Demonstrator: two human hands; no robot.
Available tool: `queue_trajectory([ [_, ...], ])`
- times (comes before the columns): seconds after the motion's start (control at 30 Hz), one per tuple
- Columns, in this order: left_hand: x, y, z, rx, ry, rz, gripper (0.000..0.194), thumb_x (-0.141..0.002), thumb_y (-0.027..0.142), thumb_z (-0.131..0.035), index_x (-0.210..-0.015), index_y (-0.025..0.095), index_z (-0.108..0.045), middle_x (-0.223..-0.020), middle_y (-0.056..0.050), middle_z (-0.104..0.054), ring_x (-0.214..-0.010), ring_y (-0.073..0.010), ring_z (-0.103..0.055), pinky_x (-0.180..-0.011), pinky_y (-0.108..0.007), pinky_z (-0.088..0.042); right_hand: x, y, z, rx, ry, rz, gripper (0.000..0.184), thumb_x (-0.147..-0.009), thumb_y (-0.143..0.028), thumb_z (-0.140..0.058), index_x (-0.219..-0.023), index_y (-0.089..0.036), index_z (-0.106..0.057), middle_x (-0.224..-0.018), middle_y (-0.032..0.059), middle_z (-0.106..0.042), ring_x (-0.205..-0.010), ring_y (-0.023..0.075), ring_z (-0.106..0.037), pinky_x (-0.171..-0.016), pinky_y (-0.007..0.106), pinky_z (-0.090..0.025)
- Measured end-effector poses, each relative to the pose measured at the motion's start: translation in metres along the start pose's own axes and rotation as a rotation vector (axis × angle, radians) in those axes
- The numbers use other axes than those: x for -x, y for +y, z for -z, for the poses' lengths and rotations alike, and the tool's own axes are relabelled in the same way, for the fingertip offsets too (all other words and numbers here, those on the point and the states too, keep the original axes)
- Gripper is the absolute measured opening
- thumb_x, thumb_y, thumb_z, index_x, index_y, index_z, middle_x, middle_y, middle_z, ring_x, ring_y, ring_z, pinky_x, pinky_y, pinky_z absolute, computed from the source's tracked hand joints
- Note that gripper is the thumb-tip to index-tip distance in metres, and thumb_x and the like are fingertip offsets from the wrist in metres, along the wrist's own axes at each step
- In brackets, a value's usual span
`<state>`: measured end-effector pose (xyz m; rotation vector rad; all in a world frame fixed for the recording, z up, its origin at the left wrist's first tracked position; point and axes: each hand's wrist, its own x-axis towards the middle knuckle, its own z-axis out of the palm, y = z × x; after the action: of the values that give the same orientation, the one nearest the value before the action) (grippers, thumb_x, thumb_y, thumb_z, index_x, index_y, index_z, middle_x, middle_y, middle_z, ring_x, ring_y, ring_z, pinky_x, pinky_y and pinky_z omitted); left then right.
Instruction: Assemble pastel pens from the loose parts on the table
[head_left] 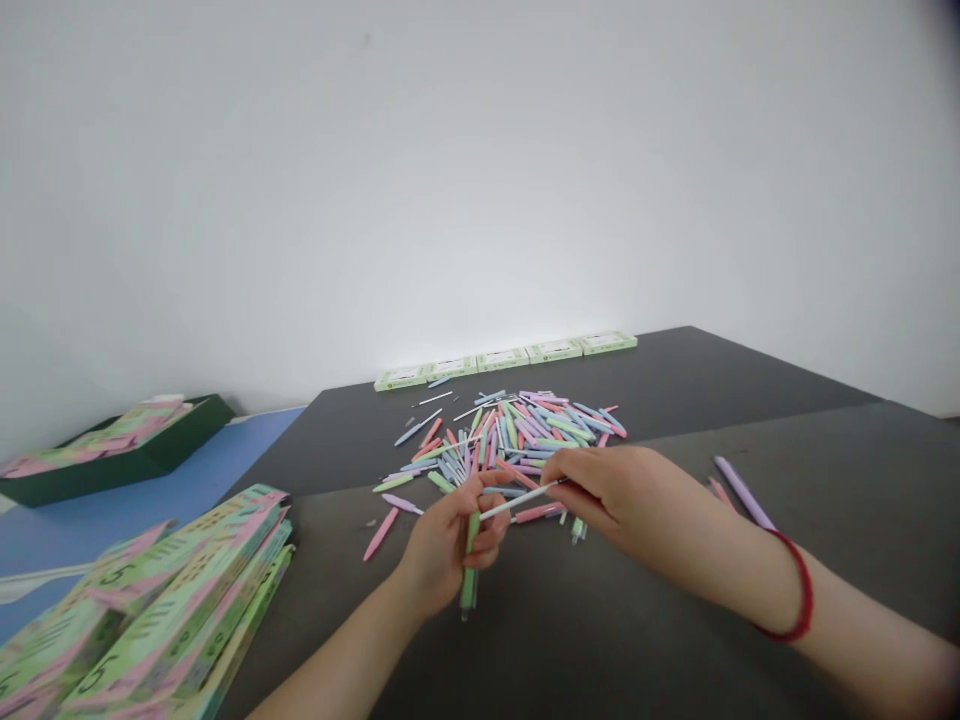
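My left hand (pixel 455 540) is closed around a light green pen barrel (pixel 469 590) that points down, its lower end see-through. From the top of that barrel a thin white pen refill (pixel 517 499) slants up to the right. My right hand (pixel 611 490) pinches the refill's far end, where a dark bit shows between the fingertips. Whether the refill's near end touches the barrel or only the fingers, I cannot tell. Just beyond both hands lies a loose pile of pastel pen parts (pixel 525 437) in pink, green, blue and purple, some with white refills sticking out.
Several pale green boxes (pixel 502 358) line the table's back edge by the wall. Stacked green and pink packs (pixel 180 590) stand at the left. A dark green tray (pixel 150 455) rests on a blue surface. One purple pen (pixel 742 490) lies beside my right forearm.
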<state>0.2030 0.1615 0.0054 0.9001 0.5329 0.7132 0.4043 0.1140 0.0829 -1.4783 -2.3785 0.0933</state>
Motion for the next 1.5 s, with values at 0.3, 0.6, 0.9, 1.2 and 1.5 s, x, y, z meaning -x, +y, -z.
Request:
queue_trajectory([
  [0.3,-0.001,-0.016,0.009,-0.493,-0.119,-0.126,0.048,-0.082,0.048,-0.035,-0.116,0.016,-0.046,-0.061,0.003,-0.051,-0.039,-0.0066,-0.024,-0.036,-0.017,-0.017,0.002,-0.003,-0.005,0.019,-0.066,0.015,0.014,-0.088,-0.021,-0.048,-0.081,-0.021,-0.061,-0.066,-0.0005,-0.064,-0.052,0.0137,-0.054,-0.048,0.023,-0.024],
  [0.6,0.007,-0.016,0.003,-0.749,-0.093,-0.214,0.038,-0.091,0.035,-0.027,-0.117,0.015,-0.047,-0.066,0.002,-0.049,-0.051,-0.0098,-0.034,-0.049,-0.021,-0.028,0.001,0.002,-0.012,-0.019,-0.123,-0.041,0.015,-0.087,-0.021,-0.05,-0.082,-0.022,-0.063,-0.071,0.0012,-0.067,-0.059,0.016,-0.059,-0.052,0.024,-0.03],
  [0.9,0.011,-0.017,-0.006,-1.199,-0.031,-0.289,0.027,-0.081,0.009,-0.035,-0.103,0.02,-0.047,-0.078,0.001,-0.056,-0.074,-0.0154,-0.053,-0.073,-0.027,-0.039,-0.007,0.007,-0.085,-0.17,-0.138,0.005,0.019,-0.088,-0.025,-0.05,-0.075,-0.02,-0.063,-0.07,0.0011,-0.069,-0.064,0.016,-0.062,-0.055,0.024,-0.033],
  [1.2,0.006,-0.025,0.002,-1.504,0.144,-0.324,0.056,-0.07,0.006,-0.041,-0.122,0.02,-0.03,-0.08,0.001,-0.058,-0.069,-0.0178,-0.056,-0.061,-0.027,-0.037,-0.008,0.008,-0.092,-0.23,-0.122,-0.073,0.028,-0.091,-0.028,-0.044,-0.069,-0.018,-0.058,-0.061,0.0001,-0.065,-0.056,0.0149,-0.058,-0.053,0.024,-0.032],
  [1.5,0.006,-0.028,0.009,-1.534,0.121,-0.324,0.06,-0.068,0.005,-0.042,-0.124,0.022,-0.027,-0.084,0.001,-0.057,-0.073,-0.0184,-0.055,-0.064,-0.028,-0.037,-0.008,0.007,-0.099,-0.374,-0.154,-0.087,0.032,-0.093,-0.029,-0.04,-0.068,-0.019,-0.056,-0.057,-0.0016,-0.063,-0.055,0.013,-0.059,-0.053,0.022,-0.035],
])
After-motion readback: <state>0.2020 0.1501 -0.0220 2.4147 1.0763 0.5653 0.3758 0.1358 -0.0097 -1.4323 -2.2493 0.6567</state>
